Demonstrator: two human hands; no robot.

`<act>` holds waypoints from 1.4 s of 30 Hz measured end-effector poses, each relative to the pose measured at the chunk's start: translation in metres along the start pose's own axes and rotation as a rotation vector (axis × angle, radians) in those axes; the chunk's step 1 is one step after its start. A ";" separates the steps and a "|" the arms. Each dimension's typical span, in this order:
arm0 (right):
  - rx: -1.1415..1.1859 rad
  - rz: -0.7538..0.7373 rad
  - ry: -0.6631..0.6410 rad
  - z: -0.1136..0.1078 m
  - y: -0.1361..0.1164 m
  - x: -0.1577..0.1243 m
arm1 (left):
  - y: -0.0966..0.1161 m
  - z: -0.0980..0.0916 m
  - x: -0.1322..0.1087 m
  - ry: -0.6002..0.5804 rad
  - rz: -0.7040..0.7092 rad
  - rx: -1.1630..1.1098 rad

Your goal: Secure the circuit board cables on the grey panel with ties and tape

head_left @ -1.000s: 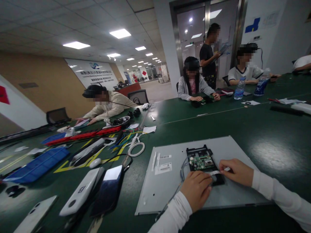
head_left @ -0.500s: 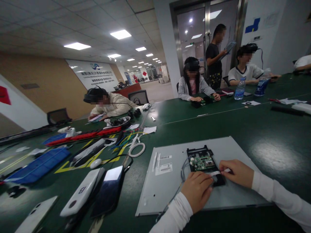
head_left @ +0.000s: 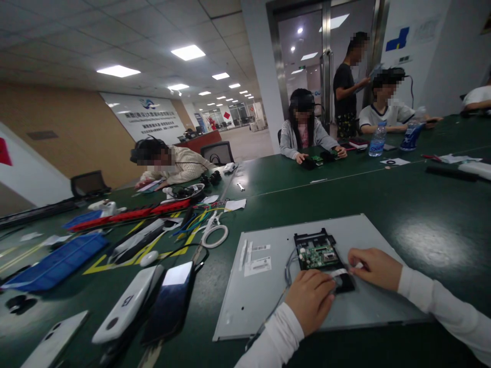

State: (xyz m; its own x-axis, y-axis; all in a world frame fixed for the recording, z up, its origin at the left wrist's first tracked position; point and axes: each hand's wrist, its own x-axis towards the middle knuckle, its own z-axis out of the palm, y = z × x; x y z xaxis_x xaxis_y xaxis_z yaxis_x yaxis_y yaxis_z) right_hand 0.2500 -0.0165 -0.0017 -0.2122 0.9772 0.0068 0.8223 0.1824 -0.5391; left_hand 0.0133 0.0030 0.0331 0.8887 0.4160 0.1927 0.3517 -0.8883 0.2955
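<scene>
A flat grey metal panel (head_left: 264, 301) lies on the green table in front of me. Near its middle sits a black plastic bracket (head_left: 347, 284) holding a green circuit board (head_left: 318, 256). My left hand (head_left: 312, 299) rests over the bracket's lower left edge, fingers curled and pressed together; what lies under the fingertips is hidden. A pale strip (head_left: 337, 273) crosses the bracket beside those fingertips. At the bracket's right side, my right hand (head_left: 376, 268) pinches a small white piece (head_left: 359, 265), perhaps tape. Grey cables (head_left: 288, 268) run from the board's left side beneath my left wrist.
Left of the panel are a dark phone (head_left: 169, 301), a white device (head_left: 128, 306), a roll of white tape (head_left: 215, 236) and a blue tray (head_left: 57, 260). Several people sit or stand beyond the table. Two bottles (head_left: 378, 140) stand at the far right.
My right hand has lifted slightly and drawn a little away from the bracket with the white piece. The left hand keeps its place. A person at the back has shifted right.
</scene>
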 end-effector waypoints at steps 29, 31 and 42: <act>0.062 -0.160 0.037 -0.018 -0.017 -0.008 | 0.001 -0.001 -0.001 -0.026 0.010 0.015; 0.090 -0.183 0.035 -0.015 -0.018 -0.007 | 0.001 -0.002 -0.001 -0.045 0.017 0.017; 0.330 -0.229 0.052 -0.029 -0.025 -0.011 | 0.000 -0.003 0.001 -0.046 0.026 -0.007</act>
State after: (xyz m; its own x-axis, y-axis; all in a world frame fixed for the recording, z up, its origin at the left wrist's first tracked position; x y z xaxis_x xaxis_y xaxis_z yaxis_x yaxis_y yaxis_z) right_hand 0.2472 -0.0285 0.0356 -0.3363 0.9211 0.1961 0.5415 0.3594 -0.7600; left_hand 0.0134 0.0034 0.0359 0.9100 0.3835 0.1576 0.3267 -0.8972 0.2971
